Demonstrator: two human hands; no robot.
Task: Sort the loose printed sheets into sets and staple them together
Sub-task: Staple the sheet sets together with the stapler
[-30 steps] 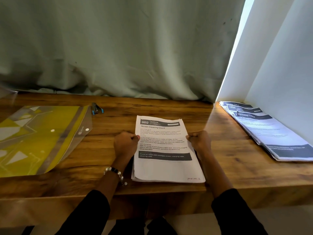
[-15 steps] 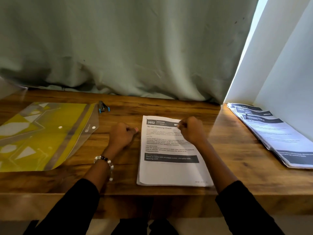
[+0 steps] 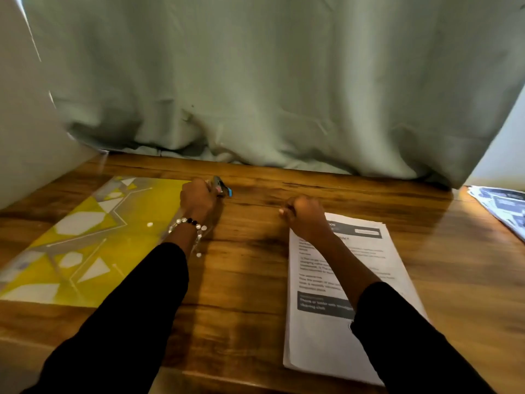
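Overall scene: a wooden desk (image 3: 255, 268) fills the lower half of the frame, with a pale green curtain (image 3: 270, 81) hanging across the upper half.
Left hand: the left hand (image 3: 197, 200) sits left of centre, its fingers curled around a small stapler (image 3: 223, 189) with a blue tip; the stapler pokes out to the upper right of the fist.
Right hand: the right hand (image 3: 305, 216) is at centre, curled into a loose fist with nothing visible inside it. It rests at the upper left corner of the sheets.
Stack of printed sheets: the stack of printed sheets (image 3: 369, 280) lies flat at lower right, partly hidden under the right forearm. The text is too blurred to read.
Stapler and sheets: they are apart, with bare wood between them; the stapler lies up and to the left of the stack.
Other papers: a second pile of printed sheets (image 3: 502, 209) shows at the right edge, well apart from both hands.
Folder: a clear plastic folder (image 3: 85, 240) with a yellow and white pattern lies at left, just beside the left wrist.
Wrist: a beaded bracelet (image 3: 189, 224) circles the left wrist; both sleeves are black.
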